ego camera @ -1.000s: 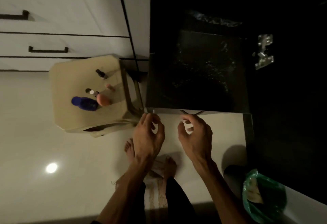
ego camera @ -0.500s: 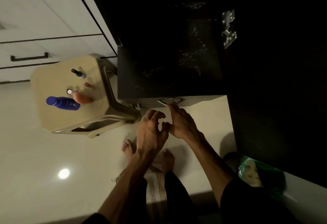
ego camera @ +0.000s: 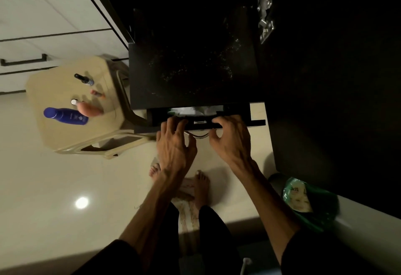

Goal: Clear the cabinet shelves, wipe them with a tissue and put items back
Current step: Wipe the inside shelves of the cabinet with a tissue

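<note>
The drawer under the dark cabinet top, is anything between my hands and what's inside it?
Nothing visible blocks them. Both the left hand and right hand grip the drawer front, which is only slightly open, showing a pale packet inside.

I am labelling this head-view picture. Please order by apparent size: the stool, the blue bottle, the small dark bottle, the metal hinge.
1. stool
2. blue bottle
3. metal hinge
4. small dark bottle

The hinge and blue bottle look close in size, and their distances from the camera differ, so their order is unsure.

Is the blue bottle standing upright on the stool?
No, the blue bottle lies on its side on top of the beige stool, next to a peach-coloured bottle.
</note>
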